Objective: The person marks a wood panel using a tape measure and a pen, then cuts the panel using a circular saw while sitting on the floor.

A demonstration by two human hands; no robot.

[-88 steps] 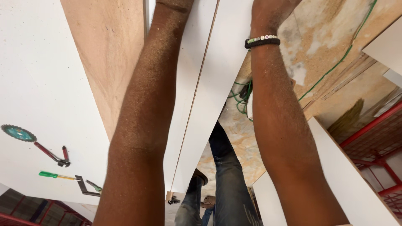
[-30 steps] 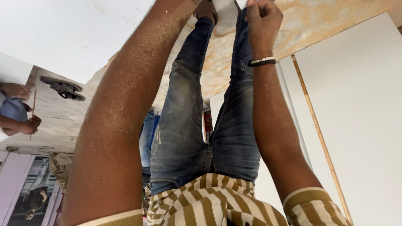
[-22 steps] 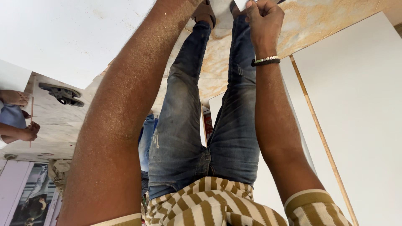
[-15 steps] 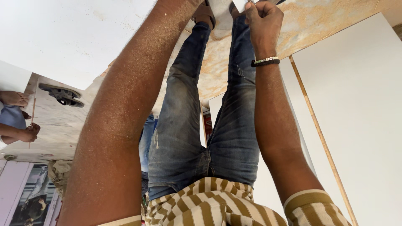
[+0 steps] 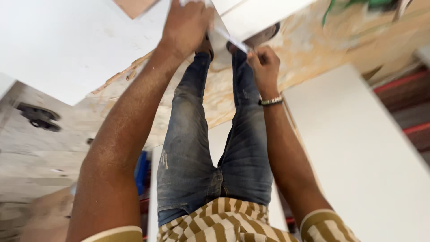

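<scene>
White laminate is what we're working: our left hand (image 5: pixel 186 24) is pressing flat on the white board (image 5: pixel 251 15) above our shoes while our right hand (image 5: pixel 264 65) is pinching closed on its thin edge strip (image 5: pixel 230 39), needing a steady pull.

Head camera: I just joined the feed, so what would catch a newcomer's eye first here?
Two bare arms stretch down the middle of the frame past blue jeans. The left hand presses on a white panel near the top, while the right hand, above a beaded bracelet, pinches a thin white strip at the panel's edge. A large white board lies to the right on the mottled, dusty floor.
</scene>
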